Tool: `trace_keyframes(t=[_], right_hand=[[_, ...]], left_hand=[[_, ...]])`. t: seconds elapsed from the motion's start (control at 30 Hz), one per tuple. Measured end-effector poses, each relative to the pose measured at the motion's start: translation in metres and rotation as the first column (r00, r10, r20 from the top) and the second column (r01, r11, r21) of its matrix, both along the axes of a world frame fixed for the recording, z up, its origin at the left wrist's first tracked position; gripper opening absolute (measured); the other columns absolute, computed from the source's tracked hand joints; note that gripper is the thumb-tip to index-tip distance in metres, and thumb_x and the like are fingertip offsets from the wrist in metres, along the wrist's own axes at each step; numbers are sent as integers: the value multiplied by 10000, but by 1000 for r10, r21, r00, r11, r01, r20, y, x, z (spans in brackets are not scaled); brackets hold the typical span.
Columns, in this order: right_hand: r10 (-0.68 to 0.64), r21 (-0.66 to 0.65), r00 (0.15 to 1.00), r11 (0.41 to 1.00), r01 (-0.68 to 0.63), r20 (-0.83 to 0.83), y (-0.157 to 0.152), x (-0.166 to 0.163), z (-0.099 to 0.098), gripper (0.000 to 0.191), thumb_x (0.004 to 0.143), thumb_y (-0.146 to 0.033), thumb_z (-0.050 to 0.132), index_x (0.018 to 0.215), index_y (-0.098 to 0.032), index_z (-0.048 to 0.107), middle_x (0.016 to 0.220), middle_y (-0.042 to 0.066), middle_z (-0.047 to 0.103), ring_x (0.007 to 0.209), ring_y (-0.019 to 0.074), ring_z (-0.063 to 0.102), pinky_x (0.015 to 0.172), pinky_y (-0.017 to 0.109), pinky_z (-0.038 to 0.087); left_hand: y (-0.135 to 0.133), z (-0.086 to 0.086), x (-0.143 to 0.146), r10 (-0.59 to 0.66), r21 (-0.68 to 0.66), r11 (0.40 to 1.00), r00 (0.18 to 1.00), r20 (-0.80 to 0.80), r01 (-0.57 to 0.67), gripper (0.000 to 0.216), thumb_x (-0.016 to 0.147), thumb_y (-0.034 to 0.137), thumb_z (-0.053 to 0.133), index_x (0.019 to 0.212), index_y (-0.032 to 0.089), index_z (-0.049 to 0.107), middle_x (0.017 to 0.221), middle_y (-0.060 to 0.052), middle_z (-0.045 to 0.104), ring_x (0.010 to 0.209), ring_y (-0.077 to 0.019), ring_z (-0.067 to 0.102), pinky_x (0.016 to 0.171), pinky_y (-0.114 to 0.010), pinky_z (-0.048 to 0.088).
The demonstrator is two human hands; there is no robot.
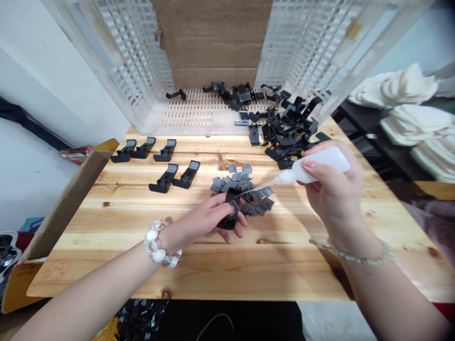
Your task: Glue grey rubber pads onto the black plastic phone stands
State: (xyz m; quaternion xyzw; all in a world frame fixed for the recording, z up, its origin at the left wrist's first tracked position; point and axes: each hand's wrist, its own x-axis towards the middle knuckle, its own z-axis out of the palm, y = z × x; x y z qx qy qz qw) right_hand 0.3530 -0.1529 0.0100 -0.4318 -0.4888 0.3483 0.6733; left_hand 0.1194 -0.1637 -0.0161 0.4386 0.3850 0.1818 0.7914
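My left hand is closed around a black plastic bracket, with the thumb pressed on top of it. Wrapped in the fingers of my right hand is a white squeeze bottle, tilted so its long thin nozzle points down to the left. The nozzle tip reaches the upper part of the bracket; whether it touches I cannot tell. Just behind the bracket lies a loose pile of small grey square pads. To the left, several black brackets with grey pads on their ends rest on the table.
A white plastic crate lies on its side at the back, lined with brown cardboard. Many black brackets spill from it onto the wooden table. A cardboard box stands at the left, stacked white cloth-like items at the right.
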Motion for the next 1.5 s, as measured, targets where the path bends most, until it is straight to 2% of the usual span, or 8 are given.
trace_keyframes(t=[0.4,0.53,0.73,0.93,1.13,1.33,1.5], right_hand=[[-14,45,998,999,11,62,-1,1,0,158,662,-161,735,750,-219,617,601,-46,484,476,88,353,417,241,262],[-28,43,996,999,25,86,-3,-1,0,167,660,-160,746,756,-222,624,634,-41,532,518,97,404,445,248,280],[-78,125,991,990,65,109,-3,2,-1,169,660,-168,750,757,-219,622,650,-33,567,518,102,428,444,256,269],[-225,245,920,958,149,321,-12,-5,1,181,664,-269,773,776,-241,634,712,-17,592,559,128,466,477,277,298],[-270,348,828,932,97,491,-28,-12,5,176,721,-238,749,866,-259,652,776,3,614,626,150,517,509,288,389],[-247,333,809,941,67,534,-33,-12,4,217,716,-205,757,889,-269,643,799,1,617,626,154,528,534,307,438],[-279,371,817,924,86,505,-33,-12,4,221,706,-199,756,887,-267,650,789,7,620,621,159,534,504,300,422]], left_hand=[[-1,-1,1,14,-31,999,1000,14,-13,231,881,296,524,1056,146,499,852,-94,680,661,-189,690,474,-253,536],[0,-2,2,11,-49,999,1000,4,-11,229,892,292,513,1066,146,484,831,-86,675,640,-190,692,456,-252,541],[-1,1,2,17,-43,999,1000,-20,-17,234,907,283,497,1091,138,480,847,-94,676,646,-187,691,462,-256,555],[-1,-1,2,-4,-47,999,1000,-10,3,235,896,309,543,1062,149,495,832,-79,674,639,-184,699,465,-246,562],[-1,-3,2,12,-63,998,1000,-22,-13,203,897,309,537,1021,152,504,823,-75,680,648,-192,708,471,-269,573],[-1,-1,2,11,-64,998,999,-35,-13,166,922,264,480,1033,142,496,830,-78,674,649,-185,707,479,-257,575],[-2,1,3,7,-61,998,999,-38,-9,153,938,258,453,1029,142,490,832,-78,670,643,-174,700,477,-245,574]])
